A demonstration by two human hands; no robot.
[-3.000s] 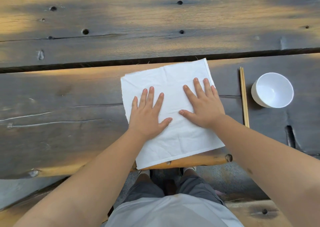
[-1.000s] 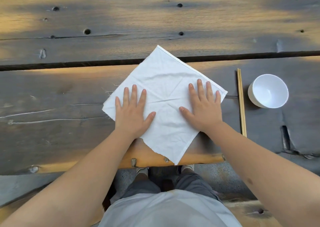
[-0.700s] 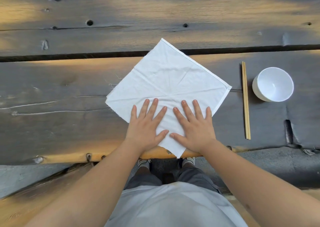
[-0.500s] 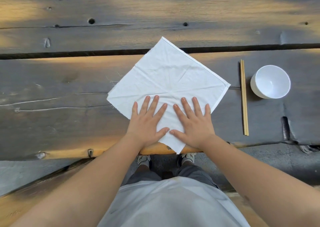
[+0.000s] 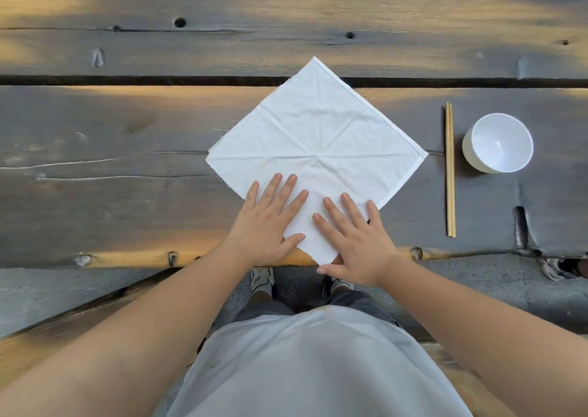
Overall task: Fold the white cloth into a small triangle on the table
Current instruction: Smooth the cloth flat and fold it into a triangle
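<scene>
The white cloth (image 5: 318, 136) lies flat on the wooden table (image 5: 127, 193), turned like a diamond with one corner at the near edge and one over the plank gap. Creases cross its middle. My left hand (image 5: 270, 222) rests flat, fingers spread, on the near left part of the cloth. On the near right part lies my right hand (image 5: 356, 238), also flat, its thumb at the cloth's near corner by the table edge. Neither hand grips the fabric.
A pair of wooden chopsticks (image 5: 449, 168) lies lengthwise to the right of the cloth. Beyond them stands a white bowl (image 5: 498, 142). A dark gap (image 5: 127, 80) runs between the two planks. My feet and the ground show below the table's near edge.
The cloth went from a square lying straight to a diamond. Both hands slid from its middle down to its near corner, and in the last half second the right hand shifted nearer the edge.
</scene>
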